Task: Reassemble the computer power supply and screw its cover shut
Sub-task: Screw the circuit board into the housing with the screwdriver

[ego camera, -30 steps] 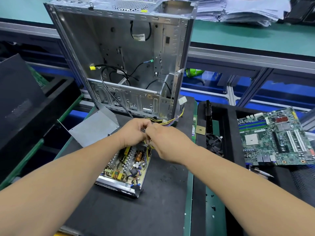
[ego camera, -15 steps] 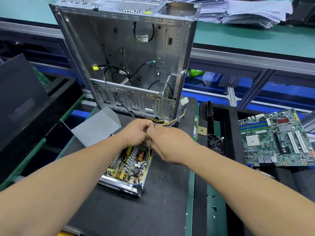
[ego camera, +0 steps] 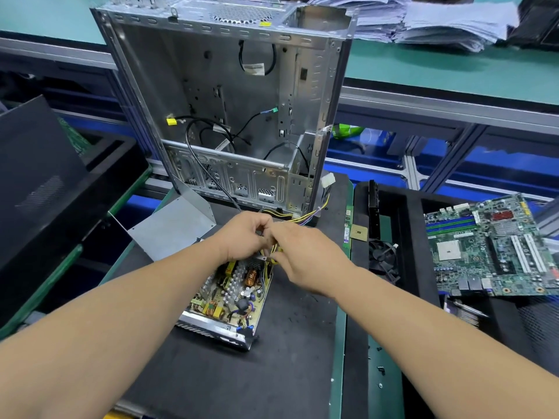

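The opened power supply (ego camera: 230, 297) lies on a black mat (ego camera: 242, 382), its circuit board with coils and heat sinks exposed. Its grey sheet-metal cover (ego camera: 172, 228) lies just behind it to the left. A bundle of yellow, black and purple wires (ego camera: 305, 217) runs from the supply's far end toward the case. My left hand (ego camera: 245, 237) and my right hand (ego camera: 305, 255) meet over that far end, fingers curled and pinching the wires where they leave the board. What the fingertips hold is partly hidden.
An empty silver computer case (ego camera: 230, 110) stands upright right behind the hands. A black foam tray (ego camera: 402, 219) to the right holds a fan (ego camera: 382, 255) and a green motherboard (ego camera: 496, 246). A black panel (ego camera: 36, 176) leans at the left. Paper stacks (ego camera: 438, 19) lie on the far bench.
Both hands stay at the supply's far end, working the wires with small finger movements. The view has shifted slightly; nothing else has moved.
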